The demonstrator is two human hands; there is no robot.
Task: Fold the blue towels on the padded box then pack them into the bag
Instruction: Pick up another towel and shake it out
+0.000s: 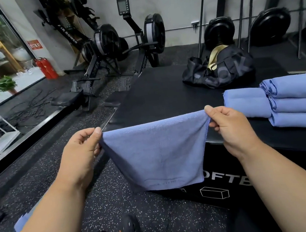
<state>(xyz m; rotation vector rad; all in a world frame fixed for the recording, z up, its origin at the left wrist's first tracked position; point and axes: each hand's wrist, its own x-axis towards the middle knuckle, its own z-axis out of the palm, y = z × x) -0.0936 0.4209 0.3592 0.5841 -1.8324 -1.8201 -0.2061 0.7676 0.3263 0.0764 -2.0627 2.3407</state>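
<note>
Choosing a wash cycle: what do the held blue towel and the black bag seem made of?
Held blue towel: soft matte microfibre or terry, judging by its fuzzy nap and limp drape. Slouched black duffel bag: thin synthetic fabric, probably nylon, given its faint sheen and crumpling.

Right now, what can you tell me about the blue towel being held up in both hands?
The soft blue terry towel hangs in the air in front of the black padded box, apparently folded double. The left hand and right hand pinch its top corners, stretching the upper edge taut. A faint emblem shows near its lower hem.
</note>
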